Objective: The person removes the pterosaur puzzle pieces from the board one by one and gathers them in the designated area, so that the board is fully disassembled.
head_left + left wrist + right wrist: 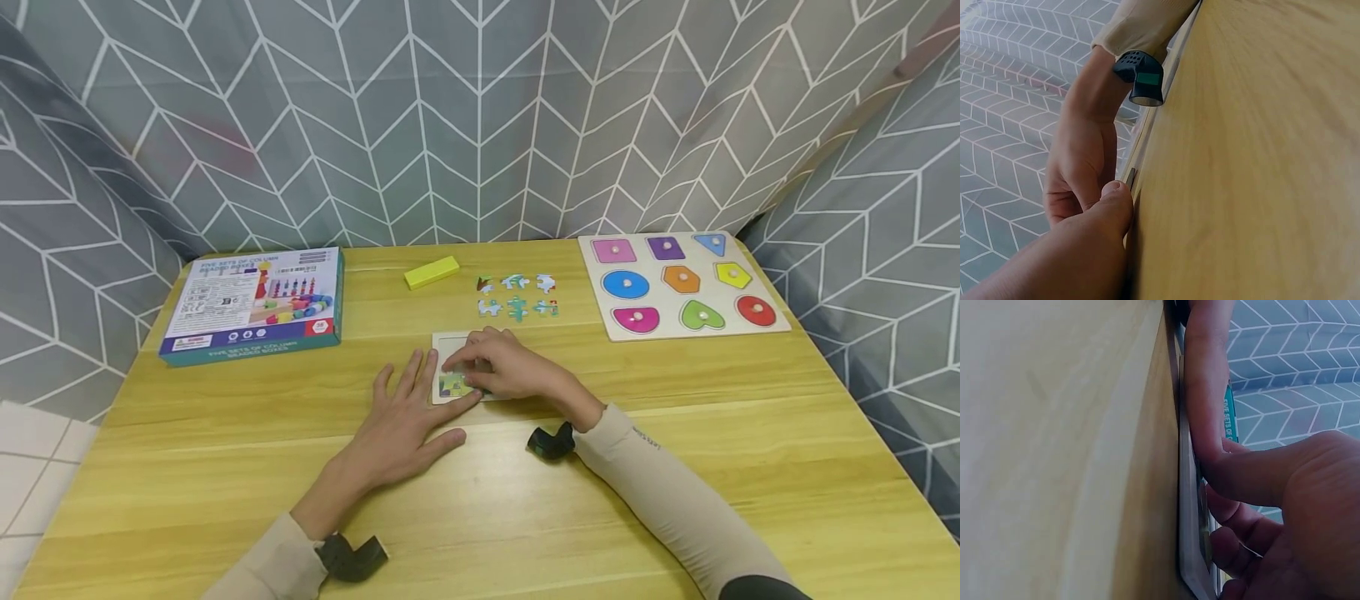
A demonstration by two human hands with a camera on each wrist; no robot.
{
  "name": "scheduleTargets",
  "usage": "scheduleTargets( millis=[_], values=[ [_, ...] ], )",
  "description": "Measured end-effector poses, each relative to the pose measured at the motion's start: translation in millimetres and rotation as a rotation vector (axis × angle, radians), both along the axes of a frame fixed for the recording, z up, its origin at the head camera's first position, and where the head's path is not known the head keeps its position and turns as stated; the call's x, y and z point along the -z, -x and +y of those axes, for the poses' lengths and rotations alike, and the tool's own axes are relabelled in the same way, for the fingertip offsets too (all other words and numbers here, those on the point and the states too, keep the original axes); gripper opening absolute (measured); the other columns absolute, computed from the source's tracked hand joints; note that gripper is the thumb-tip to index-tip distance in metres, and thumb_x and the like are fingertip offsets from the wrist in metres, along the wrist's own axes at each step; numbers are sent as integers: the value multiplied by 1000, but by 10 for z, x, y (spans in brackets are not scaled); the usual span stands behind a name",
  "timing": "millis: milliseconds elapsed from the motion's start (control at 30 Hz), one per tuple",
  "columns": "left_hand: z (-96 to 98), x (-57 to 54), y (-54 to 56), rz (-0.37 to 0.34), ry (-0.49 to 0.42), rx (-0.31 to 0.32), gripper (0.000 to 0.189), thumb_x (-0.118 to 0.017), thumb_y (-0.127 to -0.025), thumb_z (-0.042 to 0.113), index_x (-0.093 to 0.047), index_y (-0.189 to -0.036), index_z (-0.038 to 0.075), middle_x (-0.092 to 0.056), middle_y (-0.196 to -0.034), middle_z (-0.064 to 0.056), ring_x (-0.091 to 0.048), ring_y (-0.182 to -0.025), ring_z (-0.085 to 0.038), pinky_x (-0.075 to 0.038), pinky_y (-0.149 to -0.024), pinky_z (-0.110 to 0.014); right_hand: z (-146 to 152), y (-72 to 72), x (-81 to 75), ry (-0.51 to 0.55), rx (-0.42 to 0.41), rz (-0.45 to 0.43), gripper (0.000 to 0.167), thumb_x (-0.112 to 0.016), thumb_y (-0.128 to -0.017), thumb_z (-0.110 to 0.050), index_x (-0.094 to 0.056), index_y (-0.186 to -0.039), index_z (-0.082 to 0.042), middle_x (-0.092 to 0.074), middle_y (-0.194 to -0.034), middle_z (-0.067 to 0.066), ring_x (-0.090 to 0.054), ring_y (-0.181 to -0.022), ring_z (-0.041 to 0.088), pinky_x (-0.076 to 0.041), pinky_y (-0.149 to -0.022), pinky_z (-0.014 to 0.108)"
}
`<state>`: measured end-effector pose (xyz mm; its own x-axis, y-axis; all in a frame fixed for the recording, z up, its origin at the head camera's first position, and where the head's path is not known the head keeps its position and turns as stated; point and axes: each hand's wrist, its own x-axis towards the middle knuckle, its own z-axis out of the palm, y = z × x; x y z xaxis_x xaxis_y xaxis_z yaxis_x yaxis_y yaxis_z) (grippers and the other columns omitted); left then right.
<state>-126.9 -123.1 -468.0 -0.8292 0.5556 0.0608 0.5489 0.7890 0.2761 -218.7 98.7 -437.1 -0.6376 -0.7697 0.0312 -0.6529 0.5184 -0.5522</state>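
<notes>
Jigsaw tray [447, 343] is lying flat on the worktop [247, 417] directly beneath the right hand [510, 367], whose curled fingers may be pinching something; I cannot tell. Its long axis is seemingly running left to right. The left hand [397, 429], fingers spread, is touching its near-left corner.

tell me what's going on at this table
Someone is working on a small jigsaw in a puzzle tray. The left hand lies spread at the tray's left and near edges, while the right hand bends its fingers over it; whether they hold a piece can't be made out. Some pieces sit in the tray's near-left corner, and six loose pieces lie in two rows beyond it.
</notes>
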Motion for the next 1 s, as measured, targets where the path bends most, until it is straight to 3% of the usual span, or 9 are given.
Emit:
scheduleTargets(
  millis=[433,800,1000],
  values=[
    [3,-10,10,-5,3,-7,50,-39,-103,63,-34,-152,54,-6,-171,-19,-3,-160,-41,-7,-116,-72,-31,-11,-6,30,53,-62,26,-72,-93,-9,-75,-115,-23,-63,-90,-6,-53,-91,12,-32,-85,35],
    [-3,-32,4,-22,-9,-14,49,-42,-103,61,-34,-151,55,-7,-171,-20,-3,-160,-40,-8,-116,-72,-26,-23,-13,81,51,-70,26,-74,-90,-11,-73,-113,-23,-69,-99,-7,-58,-96,12,-34,-90,39],
    [2,-30,14,-22,7,-13,50,-40,-103,62,-34,-152,55,-7,-171,-20,-3,-160,-40,-8,-116,-72,-11,-14,-23,112,40,-99,20,-72,-94,-15,-74,-113,-20,-71,-105,-7,-61,-97,12,-45,-91,33]
  ],
)
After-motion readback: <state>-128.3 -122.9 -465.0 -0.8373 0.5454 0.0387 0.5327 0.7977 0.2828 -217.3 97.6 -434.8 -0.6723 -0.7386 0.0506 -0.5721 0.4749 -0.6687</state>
